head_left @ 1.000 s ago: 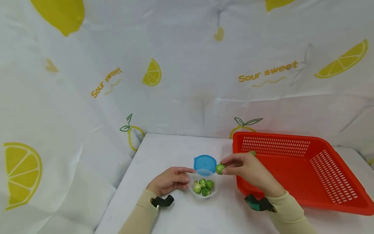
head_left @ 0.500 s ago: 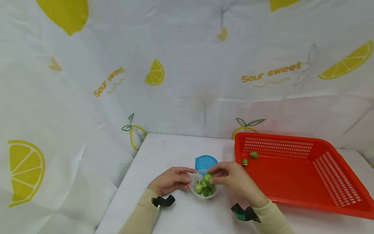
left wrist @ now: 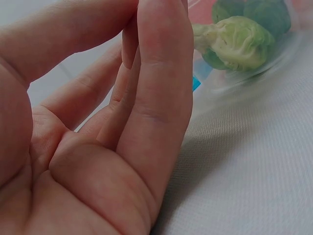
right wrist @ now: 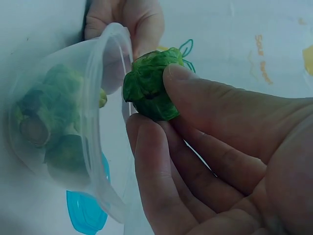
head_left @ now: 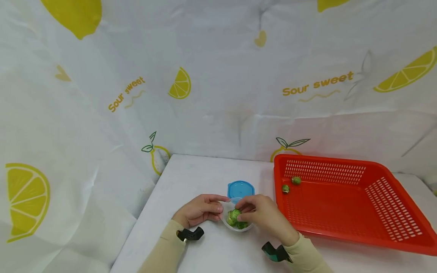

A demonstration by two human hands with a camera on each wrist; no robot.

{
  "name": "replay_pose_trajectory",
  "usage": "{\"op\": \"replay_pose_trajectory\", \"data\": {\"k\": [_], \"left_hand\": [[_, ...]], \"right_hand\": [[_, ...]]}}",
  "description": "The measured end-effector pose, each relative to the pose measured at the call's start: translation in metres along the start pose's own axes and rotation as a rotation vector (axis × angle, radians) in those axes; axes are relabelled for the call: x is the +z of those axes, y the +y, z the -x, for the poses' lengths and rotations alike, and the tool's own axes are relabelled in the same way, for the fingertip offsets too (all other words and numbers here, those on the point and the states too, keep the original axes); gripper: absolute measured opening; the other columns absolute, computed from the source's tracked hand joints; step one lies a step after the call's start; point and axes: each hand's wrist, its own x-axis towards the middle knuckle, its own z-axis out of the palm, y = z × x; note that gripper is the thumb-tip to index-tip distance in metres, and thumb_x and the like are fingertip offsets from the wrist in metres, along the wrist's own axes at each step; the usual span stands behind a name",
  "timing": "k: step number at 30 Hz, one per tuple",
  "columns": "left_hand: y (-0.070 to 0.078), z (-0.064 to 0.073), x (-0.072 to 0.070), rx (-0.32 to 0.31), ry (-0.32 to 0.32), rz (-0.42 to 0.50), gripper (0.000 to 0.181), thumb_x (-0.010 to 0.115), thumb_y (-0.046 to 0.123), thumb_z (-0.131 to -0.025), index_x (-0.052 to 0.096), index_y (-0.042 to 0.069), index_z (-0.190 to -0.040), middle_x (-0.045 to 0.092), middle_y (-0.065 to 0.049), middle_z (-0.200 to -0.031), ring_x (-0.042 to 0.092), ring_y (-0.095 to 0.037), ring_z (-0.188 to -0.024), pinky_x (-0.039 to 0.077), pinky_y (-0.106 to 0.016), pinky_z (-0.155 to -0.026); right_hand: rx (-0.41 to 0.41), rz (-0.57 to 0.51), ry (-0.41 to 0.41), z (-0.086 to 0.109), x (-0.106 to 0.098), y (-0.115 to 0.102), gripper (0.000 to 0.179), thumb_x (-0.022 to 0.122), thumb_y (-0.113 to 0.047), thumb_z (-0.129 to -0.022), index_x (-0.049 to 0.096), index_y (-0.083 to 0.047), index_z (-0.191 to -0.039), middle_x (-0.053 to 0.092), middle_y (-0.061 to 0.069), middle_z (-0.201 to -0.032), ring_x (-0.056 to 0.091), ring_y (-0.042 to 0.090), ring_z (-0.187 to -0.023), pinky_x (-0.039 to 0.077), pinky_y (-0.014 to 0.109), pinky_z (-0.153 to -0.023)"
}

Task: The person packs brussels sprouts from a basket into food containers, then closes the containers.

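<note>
Brussels sprout (right wrist: 151, 85) in work: located at the mouth of the clear tub (right wrist: 94, 107), pinched between thumb and fingers of the right hand (head_left: 263, 216), which are closed in around it and not yet let go. The left hand (head_left: 203, 210) holds the near-left rim, thumb and forefinger together there (their tips fall outside the left wrist view). Several sprouts (left wrist: 244, 44) lie inside; the right hand covers part of them and the cloudy wall blurs the rest, so no count is certified. Beyond sits the blue lid (head_left: 241, 189), off the tub; contact between the two cannot be determined. In the red basket (head_left: 345, 212), cut off at the frame's edge, two sprouts (head_left: 296, 180) lie outstanding. Assessment: filling appears well advanced; closing not begun.
</note>
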Motion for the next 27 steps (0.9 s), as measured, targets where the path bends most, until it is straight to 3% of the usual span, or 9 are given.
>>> {"op": "replay_pose_trajectory", "data": {"k": [10,17,22,27], "left_hand": [[-0.001,0.000,0.001,0.004,-0.002,-0.001,0.051,0.064,0.001,-0.104,0.055,-0.002,-0.154,0.072,0.006,-0.094,0.071,-0.004,-0.083,0.065,-0.022,-0.081],[0.000,-0.001,0.000,-0.005,0.013,-0.007,0.051,0.065,0.002,-0.104,0.055,-0.002,-0.154,0.072,0.006,-0.094,0.071,-0.004,-0.083,0.064,-0.022,-0.080],[0.000,0.000,0.002,-0.018,0.026,-0.015,0.052,0.066,0.004,-0.104,0.055,-0.001,-0.155,0.073,0.004,-0.093,0.071,-0.004,-0.084,0.064,-0.021,-0.081],[0.000,0.000,0.001,-0.015,0.030,-0.016,0.050,0.064,0.002,-0.105,0.056,-0.001,-0.154,0.074,0.004,-0.093,0.072,-0.004,-0.085,0.064,-0.022,-0.081]], "right_hand": [[-0.031,0.025,-0.057,-0.003,0.006,0.004,0.017,0.088,-0.013,-0.089,0.081,-0.010,-0.104,0.078,0.000,-0.096,0.069,0.014,-0.087,0.067,0.034,-0.078],[-0.038,0.049,-0.035,0.002,-0.004,0.000,0.013,0.084,-0.016,-0.094,0.082,-0.012,-0.106,0.078,-0.003,-0.098,0.071,0.013,-0.090,0.065,0.026,-0.079],[-0.058,0.019,-0.043,0.011,-0.029,-0.007,0.012,0.081,-0.023,-0.098,0.082,-0.018,-0.109,0.079,-0.004,-0.104,0.072,0.013,-0.096,0.063,0.024,-0.084],[-0.077,0.095,0.007,0.020,-0.070,-0.014,0.012,0.081,-0.023,-0.099,0.082,-0.024,-0.111,0.079,-0.005,-0.108,0.072,0.013,-0.098,0.064,0.025,-0.088]]}}
